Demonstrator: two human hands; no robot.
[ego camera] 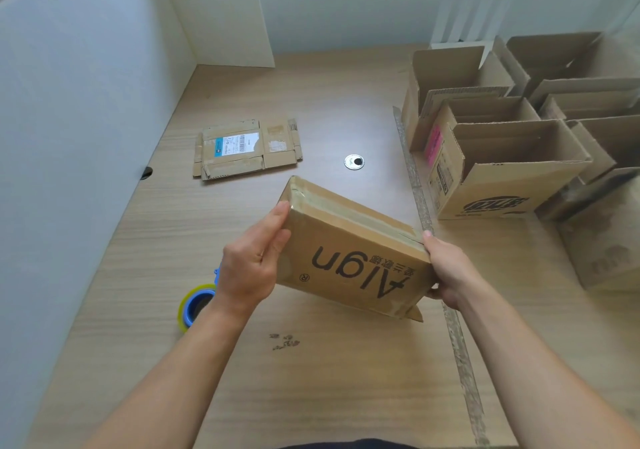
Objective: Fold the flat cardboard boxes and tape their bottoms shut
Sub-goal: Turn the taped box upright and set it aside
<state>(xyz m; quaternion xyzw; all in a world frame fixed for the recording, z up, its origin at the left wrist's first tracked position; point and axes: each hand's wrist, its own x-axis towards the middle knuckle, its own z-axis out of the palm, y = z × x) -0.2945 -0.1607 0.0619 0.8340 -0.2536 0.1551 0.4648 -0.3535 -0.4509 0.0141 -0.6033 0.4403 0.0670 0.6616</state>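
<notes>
A pale wood-grain desk [311, 102], a silver cable grommet [354, 162] set in its top, meets a white side partition [86, 85] and a white back wall [363, 8].

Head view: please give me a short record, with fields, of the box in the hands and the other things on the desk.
held: folded cardboard box, tilted, taped seam up
left hand: grips the box's left end
right hand: grips its right end
tape roll: on the desk by the left wrist
flat cardboard box: lies farther back, left
open boxes: stand grouped at the right
</notes>
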